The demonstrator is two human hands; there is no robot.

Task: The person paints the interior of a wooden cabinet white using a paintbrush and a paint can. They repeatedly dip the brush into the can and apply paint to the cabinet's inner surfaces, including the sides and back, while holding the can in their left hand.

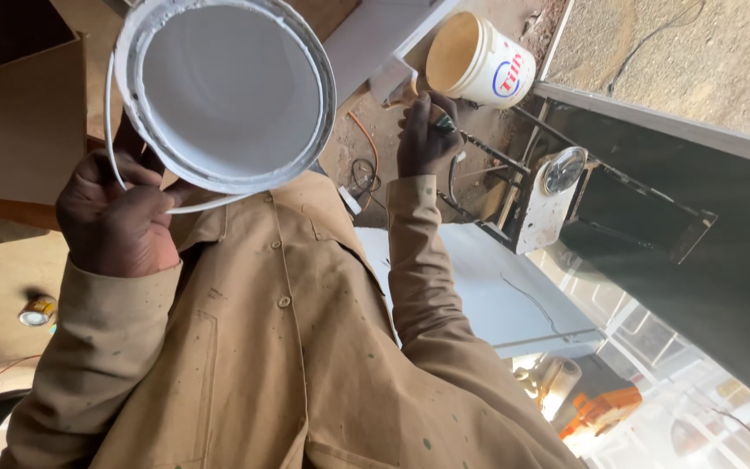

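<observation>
1. Head view: left hand (115,217) grips the wire handle of a white paint bucket (227,91), held up near the chest.
2. Right hand (425,135) is clenched around a thin tool (479,146), reaching toward the cream tub (479,59) on the floor.

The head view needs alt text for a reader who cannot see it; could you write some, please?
A person in a tan work coat holds a white paint bucket by its rim and wire handle in the left hand, while the right hand grips a dark slim tool near a second, cream-coloured bucket on the dusty floor.
</observation>
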